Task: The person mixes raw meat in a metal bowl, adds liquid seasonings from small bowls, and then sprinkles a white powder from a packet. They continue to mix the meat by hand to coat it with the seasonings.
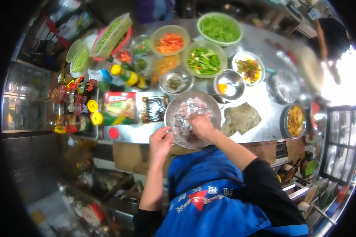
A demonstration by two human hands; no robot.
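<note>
A large metal bowl [216, 115] stands at the near edge of the steel table, with pale, wet pieces that look like raw fish or meat [199, 106] inside. My right hand [200, 126] reaches into the bowl, its fingers down among the pieces; whether it grips any is hidden. At the bowl's left rim is my left hand [161, 140], its fingertips touching or very near the rim. A black tray with dark, glossy contents [154, 109] lies left of the bowl, and a crumpled cloth [241, 118] lies to its right.
Beyond the bowl stand a basket of cut green peppers [204, 60], a basket of red pieces [169, 43], a basket of greens [220, 28] and a small metal bowl [233, 81]. Several bottles, one yellow-capped [112, 118], crowd the left. A bowl of yellow-brown food [296, 121] stands right.
</note>
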